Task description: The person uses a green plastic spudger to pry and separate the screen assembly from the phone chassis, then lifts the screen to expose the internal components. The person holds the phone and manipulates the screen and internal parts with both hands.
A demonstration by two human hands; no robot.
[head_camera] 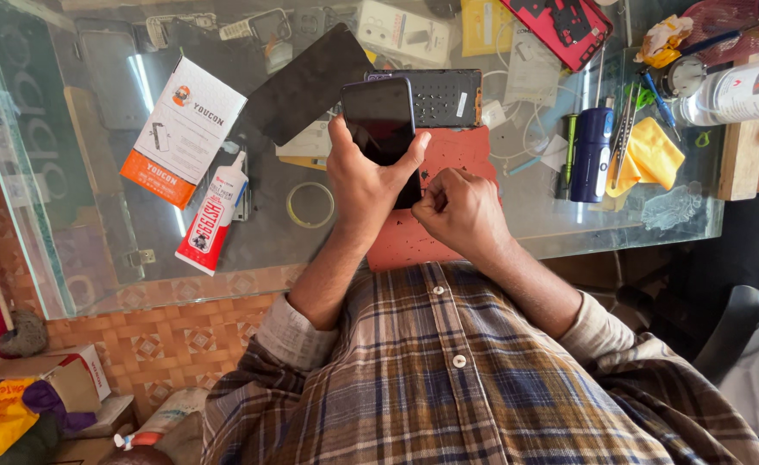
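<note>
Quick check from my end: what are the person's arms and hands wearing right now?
Both hands, left hand and right hand, are bare: no gloves, and no rings or watch visible. The plaid shirt, in brown, blue and cream checks with pale buttons, has both sleeves rolled up, showing pale inner cuffs near the elbows.

We note a glossy black glass phone [382,120], a matt red mat [461,155] beneath — on a smooth, transparent glass table [95,224] — plus yellow cloth [650,155].
</note>
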